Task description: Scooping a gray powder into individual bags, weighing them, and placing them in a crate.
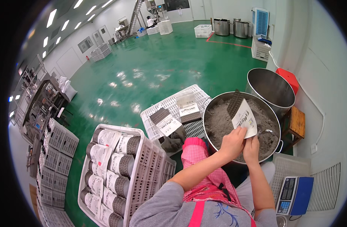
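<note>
Both my hands are closed on a packaging bag (246, 120) with a white printed label and a dark patterned part, tilted above a large steel pot. My left hand (233, 143) pinches its lower left edge, and my right hand (251, 150) grips close beside it. Grey powder (219, 120) fills much of the pot (208, 132). A shiny metal utensil (267, 132), perhaps a scoop, rests in the powder to the right of my hands. Similar flat bags (166, 122) lie on a white crate left of the pot.
A white basket (140, 170) at the lower left holds several filled, labelled packages. Behind the pot stands another steel pot (271, 85), with a wooden stool (296, 122) beside it. A blue-and-white scale (294, 195) sits at lower right. Stacked crates (54, 162) line the far left.
</note>
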Available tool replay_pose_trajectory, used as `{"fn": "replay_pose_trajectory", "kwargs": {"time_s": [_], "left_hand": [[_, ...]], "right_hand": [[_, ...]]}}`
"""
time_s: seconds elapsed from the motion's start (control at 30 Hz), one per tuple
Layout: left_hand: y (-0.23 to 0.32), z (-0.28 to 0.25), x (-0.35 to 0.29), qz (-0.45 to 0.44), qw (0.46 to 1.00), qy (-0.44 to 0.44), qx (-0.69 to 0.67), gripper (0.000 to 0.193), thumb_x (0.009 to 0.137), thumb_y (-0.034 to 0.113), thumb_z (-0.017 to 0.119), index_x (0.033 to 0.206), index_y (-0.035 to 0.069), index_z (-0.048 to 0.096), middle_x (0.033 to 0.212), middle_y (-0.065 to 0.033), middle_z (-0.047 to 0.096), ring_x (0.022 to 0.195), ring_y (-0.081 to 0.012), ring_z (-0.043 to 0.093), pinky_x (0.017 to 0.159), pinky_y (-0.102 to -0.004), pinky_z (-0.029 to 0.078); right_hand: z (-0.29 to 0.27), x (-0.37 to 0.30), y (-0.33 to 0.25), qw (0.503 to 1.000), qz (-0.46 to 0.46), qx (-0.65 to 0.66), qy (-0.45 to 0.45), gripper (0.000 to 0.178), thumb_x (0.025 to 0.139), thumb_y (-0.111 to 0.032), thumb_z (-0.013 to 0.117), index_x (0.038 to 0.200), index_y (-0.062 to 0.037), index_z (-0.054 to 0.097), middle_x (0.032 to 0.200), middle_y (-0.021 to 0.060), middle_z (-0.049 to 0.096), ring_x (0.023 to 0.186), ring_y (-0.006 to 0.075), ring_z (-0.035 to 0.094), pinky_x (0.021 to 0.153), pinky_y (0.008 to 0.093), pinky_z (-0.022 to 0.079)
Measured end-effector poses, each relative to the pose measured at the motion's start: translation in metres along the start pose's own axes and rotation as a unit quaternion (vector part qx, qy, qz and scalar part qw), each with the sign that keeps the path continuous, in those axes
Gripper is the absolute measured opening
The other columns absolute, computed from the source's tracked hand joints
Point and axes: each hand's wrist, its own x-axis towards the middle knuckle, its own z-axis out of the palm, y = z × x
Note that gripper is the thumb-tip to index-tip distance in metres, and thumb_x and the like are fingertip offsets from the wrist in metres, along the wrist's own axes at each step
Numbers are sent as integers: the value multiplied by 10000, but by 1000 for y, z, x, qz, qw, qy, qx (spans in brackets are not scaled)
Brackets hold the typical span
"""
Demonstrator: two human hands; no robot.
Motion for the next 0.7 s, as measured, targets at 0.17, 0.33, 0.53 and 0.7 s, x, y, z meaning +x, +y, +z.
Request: {"fn": "replay_pose_trajectory", "kwargs": {"time_s": [0.17, 0.33, 0.53, 0.7], "left_hand": [[-33, 1, 21, -15, 996, 82, 40, 146, 767, 14, 618, 863, 63, 520, 686, -185, 640, 659, -391, 660, 574, -474, 510], [-34, 8, 22, 49, 993, 83, 74, 185, 745, 28, 640, 872, 67, 511, 690, -132, 620, 638, -337, 659, 525, -439, 498], [-32, 15, 10, 73, 993, 63, 62, 222, 747, 61, 657, 904, 69, 501, 726, -104, 622, 642, -296, 666, 502, -411, 501], [-9, 17, 12, 80, 992, 76, 59, 214, 760, 75, 649, 914, 67, 500, 752, -125, 621, 670, -308, 663, 520, -421, 501]], "right_hand": [[-3, 16, 14, 989, -95, -86, 77, 358, 986, -115, 433, 1285, 14, 581, 1164, 214, 667, 1109, 347, 646, 949, 392, 486], [-23, 21, 36, 936, 260, 178, -157, 551, 1037, -332, 379, 657, -44, 655, 487, 128, 531, 486, 272, 588, 527, 380, 482], [1, 8, 24, 818, 239, 520, 53, 306, 1054, -241, 490, 1282, -43, 545, 1158, 49, 637, 958, 183, 619, 796, 301, 523], [8, 21, -1, 869, 117, 479, 44, 404, 1062, -250, 477, 1410, -46, 487, 1338, 92, 584, 1169, 230, 593, 968, 389, 505]]}}
